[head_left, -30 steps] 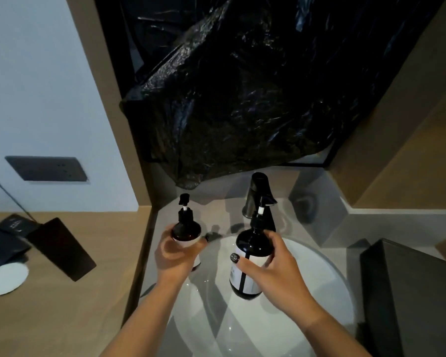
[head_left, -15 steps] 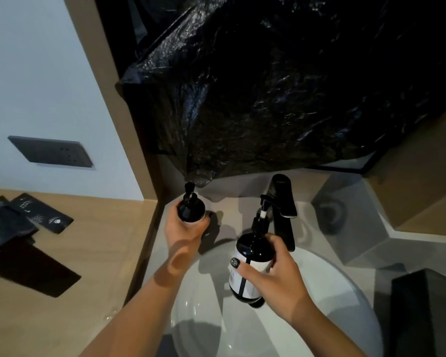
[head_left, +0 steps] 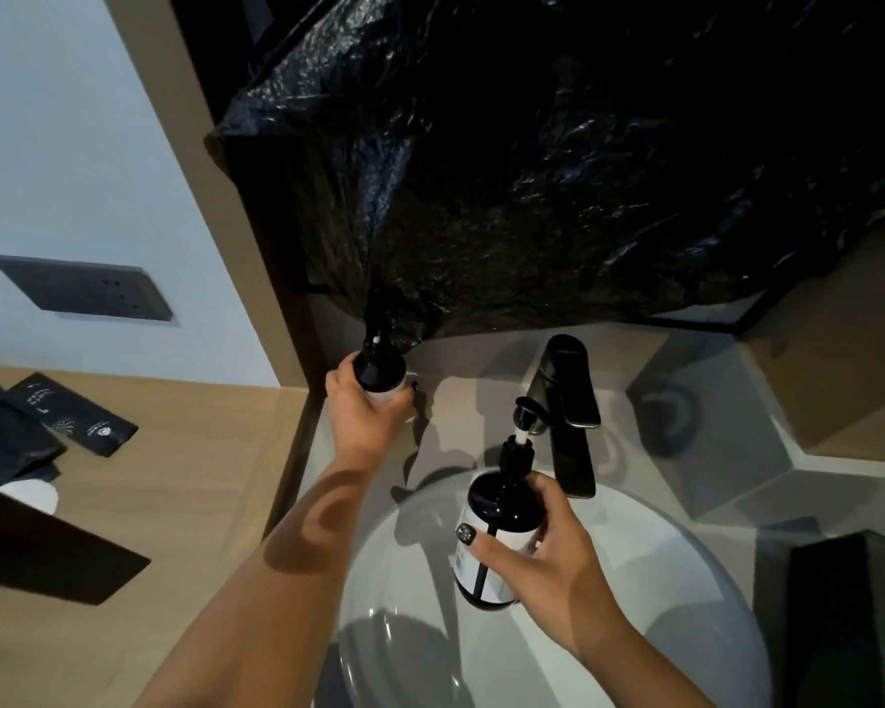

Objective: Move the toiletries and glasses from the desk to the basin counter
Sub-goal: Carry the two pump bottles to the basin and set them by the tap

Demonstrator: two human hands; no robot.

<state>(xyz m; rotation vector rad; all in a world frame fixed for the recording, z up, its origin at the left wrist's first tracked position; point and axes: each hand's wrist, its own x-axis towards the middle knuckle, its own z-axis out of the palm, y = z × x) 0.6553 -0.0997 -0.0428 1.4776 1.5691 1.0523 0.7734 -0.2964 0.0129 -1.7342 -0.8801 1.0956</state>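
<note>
I record two pump bottles in hand, both over the basin area. My left hand (head_left: 366,413) is wrapped around the small bottle (head_left: 379,367), fingers closed on its lower body, at the back left corner of the counter (head_left: 456,401), close under the hanging edge of the black plastic sheet (head_left: 558,171). I cannot tell whether the base of this bottle touches the counter, since the hand hides it. The bottle stands upright, pump head up.

My right hand (head_left: 547,559) grips the large bottle (head_left: 496,528) around its white label, thumb on the near side, fingers curled behind. This bottle is tilted slightly, its pump (head_left: 522,416) leaning toward the tap (head_left: 568,401), and it hangs above the white basin (head_left: 685,605), just in front of the tap spout. It is not resting on any surface that I can see.

To the left, the wooden desk (head_left: 175,503) carries dark sachets (head_left: 72,416) near the wall, a black flat panel (head_left: 47,554) toward the near edge, and a small white round item (head_left: 32,495) partly hidden between them. A dark socket plate (head_left: 83,291) sits on the wall above the desk. A dark box (head_left: 849,620) stands on the counter at far right.
</note>
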